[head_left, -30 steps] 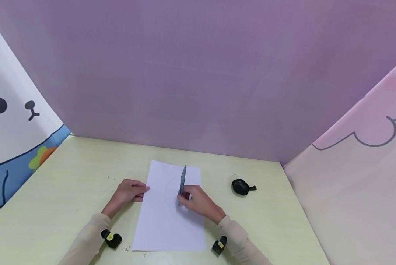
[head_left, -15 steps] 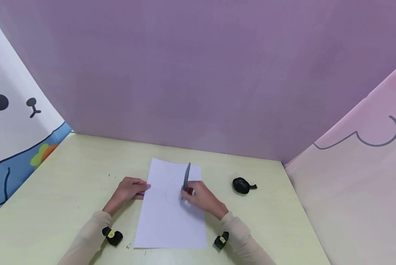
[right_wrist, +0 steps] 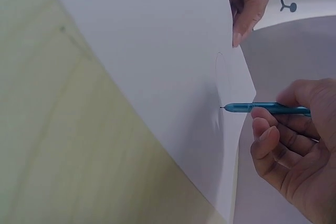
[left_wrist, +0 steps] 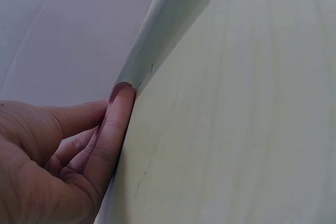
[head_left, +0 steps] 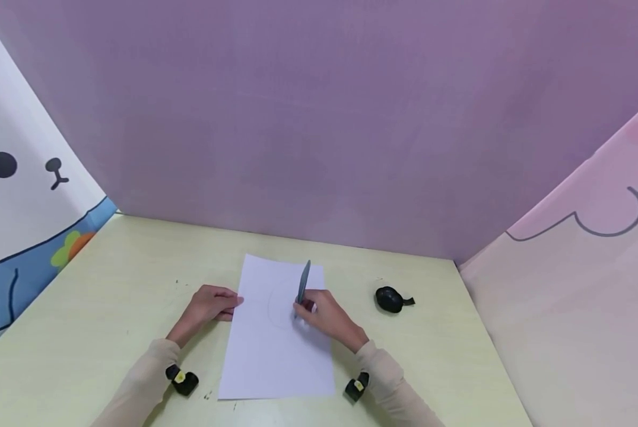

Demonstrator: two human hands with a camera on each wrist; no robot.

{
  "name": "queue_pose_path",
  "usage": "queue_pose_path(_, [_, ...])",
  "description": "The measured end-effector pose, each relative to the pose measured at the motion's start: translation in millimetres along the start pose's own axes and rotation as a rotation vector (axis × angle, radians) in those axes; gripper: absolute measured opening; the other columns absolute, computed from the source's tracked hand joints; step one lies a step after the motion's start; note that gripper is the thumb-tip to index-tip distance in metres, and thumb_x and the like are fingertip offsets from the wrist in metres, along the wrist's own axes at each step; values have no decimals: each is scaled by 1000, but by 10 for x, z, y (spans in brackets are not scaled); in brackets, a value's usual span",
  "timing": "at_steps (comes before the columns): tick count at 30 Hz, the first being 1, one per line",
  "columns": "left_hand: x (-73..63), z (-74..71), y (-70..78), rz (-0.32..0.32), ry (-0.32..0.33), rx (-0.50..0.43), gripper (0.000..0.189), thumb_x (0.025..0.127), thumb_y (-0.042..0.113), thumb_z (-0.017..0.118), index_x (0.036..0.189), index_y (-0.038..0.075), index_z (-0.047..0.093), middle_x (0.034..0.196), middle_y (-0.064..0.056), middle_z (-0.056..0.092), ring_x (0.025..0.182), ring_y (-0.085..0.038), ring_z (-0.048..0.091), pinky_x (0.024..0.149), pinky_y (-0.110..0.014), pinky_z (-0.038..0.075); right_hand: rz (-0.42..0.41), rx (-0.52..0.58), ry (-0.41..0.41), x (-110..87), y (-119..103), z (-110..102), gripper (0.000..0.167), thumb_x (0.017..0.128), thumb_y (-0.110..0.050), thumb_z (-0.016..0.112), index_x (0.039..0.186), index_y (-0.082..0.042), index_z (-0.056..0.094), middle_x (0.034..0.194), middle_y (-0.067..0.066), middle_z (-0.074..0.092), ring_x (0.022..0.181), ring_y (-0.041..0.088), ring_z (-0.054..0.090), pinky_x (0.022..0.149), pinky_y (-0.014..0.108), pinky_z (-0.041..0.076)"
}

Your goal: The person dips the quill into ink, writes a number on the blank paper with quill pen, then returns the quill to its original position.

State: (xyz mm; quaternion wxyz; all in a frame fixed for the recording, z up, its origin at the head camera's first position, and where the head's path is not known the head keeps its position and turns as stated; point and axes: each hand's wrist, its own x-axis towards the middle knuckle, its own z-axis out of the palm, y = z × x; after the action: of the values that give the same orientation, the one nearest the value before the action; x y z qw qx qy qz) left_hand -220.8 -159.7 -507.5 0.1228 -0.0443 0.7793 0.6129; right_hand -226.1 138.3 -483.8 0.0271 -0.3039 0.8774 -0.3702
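A white sheet of paper (head_left: 270,367) lies on the pale table with a faint curved line drawn on its upper half. My right hand (head_left: 327,314) grips a teal pen (head_left: 304,281) between thumb and fingers. In the right wrist view the tip of the pen (right_wrist: 237,107) meets the paper at the lower end of the thin line. On the sheet's left edge is my left hand (head_left: 206,305). The left wrist view has the thumb and fingers of this hand (left_wrist: 58,166) pinching the edge, which bends up slightly there.
A small round black object with a short tab (head_left: 389,300) lies right of the paper. The pale table (head_left: 420,356) meets a purple wall panel (head_left: 297,118) at the back. Cartoon-printed panels (head_left: 30,225) stand on both sides. Black wrist cameras (head_left: 182,380) sit on both forearms.
The right hand and pen have shifted a little right and up across the paper. The left hand keeps its place at the edge. The head view has shifted slightly.
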Motion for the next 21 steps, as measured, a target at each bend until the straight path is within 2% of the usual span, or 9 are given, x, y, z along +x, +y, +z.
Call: queue_pose_path(21, [-4, 19, 2, -3, 10, 1, 29, 96, 10, 76, 112, -13, 71, 83, -7, 76, 70, -13, 73, 65, -28, 66, 29, 16, 33, 13, -6, -4, 14, 103, -8, 66, 94, 0, 73, 81, 3, 72, 71, 6, 59, 61, 18, 52])
